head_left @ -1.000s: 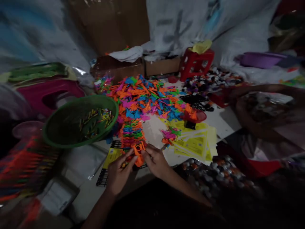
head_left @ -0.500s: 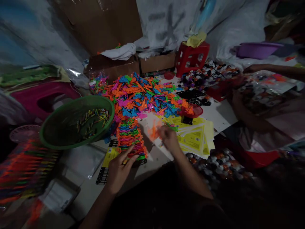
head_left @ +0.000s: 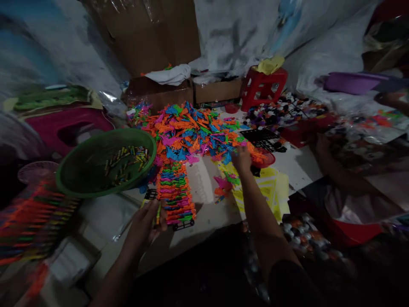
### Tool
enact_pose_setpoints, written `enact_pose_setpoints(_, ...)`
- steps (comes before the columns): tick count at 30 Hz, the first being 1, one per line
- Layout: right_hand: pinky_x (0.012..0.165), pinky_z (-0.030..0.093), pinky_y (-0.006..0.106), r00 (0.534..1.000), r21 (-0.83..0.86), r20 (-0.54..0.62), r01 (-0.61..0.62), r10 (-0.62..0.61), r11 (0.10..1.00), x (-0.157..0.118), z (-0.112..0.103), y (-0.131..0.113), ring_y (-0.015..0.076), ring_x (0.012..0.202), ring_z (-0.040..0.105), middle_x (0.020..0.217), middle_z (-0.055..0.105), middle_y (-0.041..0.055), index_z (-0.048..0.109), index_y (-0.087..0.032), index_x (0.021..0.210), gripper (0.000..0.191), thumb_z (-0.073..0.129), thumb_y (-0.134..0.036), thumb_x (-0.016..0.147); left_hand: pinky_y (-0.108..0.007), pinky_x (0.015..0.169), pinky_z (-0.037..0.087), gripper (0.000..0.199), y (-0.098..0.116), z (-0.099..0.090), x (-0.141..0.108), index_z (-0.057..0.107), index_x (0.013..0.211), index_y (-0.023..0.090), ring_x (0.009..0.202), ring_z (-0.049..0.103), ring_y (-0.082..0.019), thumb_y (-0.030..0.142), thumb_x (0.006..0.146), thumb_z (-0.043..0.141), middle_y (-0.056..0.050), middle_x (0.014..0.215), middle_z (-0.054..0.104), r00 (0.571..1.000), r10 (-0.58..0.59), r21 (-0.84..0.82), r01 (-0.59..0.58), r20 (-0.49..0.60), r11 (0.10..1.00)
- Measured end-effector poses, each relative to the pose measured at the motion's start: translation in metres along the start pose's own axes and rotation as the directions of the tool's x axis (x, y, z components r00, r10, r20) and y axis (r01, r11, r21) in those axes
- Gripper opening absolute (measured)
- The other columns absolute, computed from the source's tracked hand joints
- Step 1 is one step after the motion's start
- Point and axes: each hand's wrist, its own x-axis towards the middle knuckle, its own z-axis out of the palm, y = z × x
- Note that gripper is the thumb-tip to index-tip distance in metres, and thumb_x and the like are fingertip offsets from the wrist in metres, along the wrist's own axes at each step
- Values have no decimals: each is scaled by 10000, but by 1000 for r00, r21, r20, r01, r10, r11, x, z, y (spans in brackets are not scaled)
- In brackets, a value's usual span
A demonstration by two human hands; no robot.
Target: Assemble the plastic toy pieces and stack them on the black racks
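Note:
My left hand (head_left: 143,225) is closed around a small yellow-green cylinder (head_left: 158,214), beside a stacked row of plastic pieces (head_left: 175,194) in orange, pink, green and blue. That row lies on a black plastic rack (head_left: 184,225), of which only the ends show. My right hand (head_left: 242,161) is at the right edge of a big heap of similar coloured plastic pieces (head_left: 188,130); its fingers are dim and blurred. A few loose pink and orange pieces (head_left: 223,184) lie between the row and some yellow printed sheets (head_left: 266,189).
To the left stands a green basin (head_left: 105,132) with several small cylinders. A red basket (head_left: 266,158) is just right of my right hand. Another person's arm (head_left: 338,170) is at the right, near a red stool (head_left: 263,87) and black-and-white pieces. More filled rows (head_left: 35,217) lie far left.
My right hand has moved forward and right to the heap; the blurred orange piece by it is gone from there. My left hand has drawn back left off the row.

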Motion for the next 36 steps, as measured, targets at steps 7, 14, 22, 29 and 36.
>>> enact_pose_setpoints(7, 1005, 192, 450, 942, -114, 333, 82, -40, 990, -11, 67, -46, 322, 1284, 209, 1377, 328, 168, 499, -125, 1182, 466, 553, -330, 767, -107, 296, 176, 456, 6, -21, 0, 525, 896, 170, 335, 330, -11, 515, 626, 652, 71, 529, 494, 999, 50, -86, -48, 15, 995)
enact_pose_setpoints(14, 695, 445, 297, 924, 257, 370, -2, -97, 966, -25, 23, -47, 176, 766, 582, 788, 623, 69, 545, -139, 878, 269, 462, -387, 817, -120, 367, 231, 316, -7, -31, 7, 544, 783, 157, 347, 316, -18, 414, 653, 673, 90, 385, 408, 993, 114, -23, -114, -6, 993)
enact_pose_setpoints(22, 467, 415, 191, 614, 835, 538, -295, -577, 465, -139, -77, -94, 72, 477, 482, 545, 474, -63, 505, -181, 667, 304, 659, -443, 674, -149, 353, 266, 319, 4, 22, 10, 584, 844, 164, 362, 403, -40, 443, 694, 624, 69, 457, 461, 962, 198, 15, -204, 189, 979)
enact_pose_setpoints(29, 862, 450, 354, 570, 887, 344, 63, -746, 457, -151, -79, -83, 196, 1092, 509, 1222, 531, 70, 520, -260, 1158, 385, 554, -389, 797, -151, 310, 170, 304, -7, 8, 11, 557, 676, 126, 322, 289, 1, 367, 589, 720, 85, 455, 400, 975, 72, -212, -27, 209, 977)
enact_pose_setpoints(36, 751, 471, 323, 657, 930, 118, 189, -744, 315, -176, -77, -102, 169, 820, 601, 895, 661, 24, 647, -245, 906, 193, 575, -370, 777, -152, 320, 213, 450, -21, 5, 1, 569, 874, 127, 337, 351, -16, 523, 667, 617, 62, 498, 466, 947, 10, -68, 12, 322, 998)
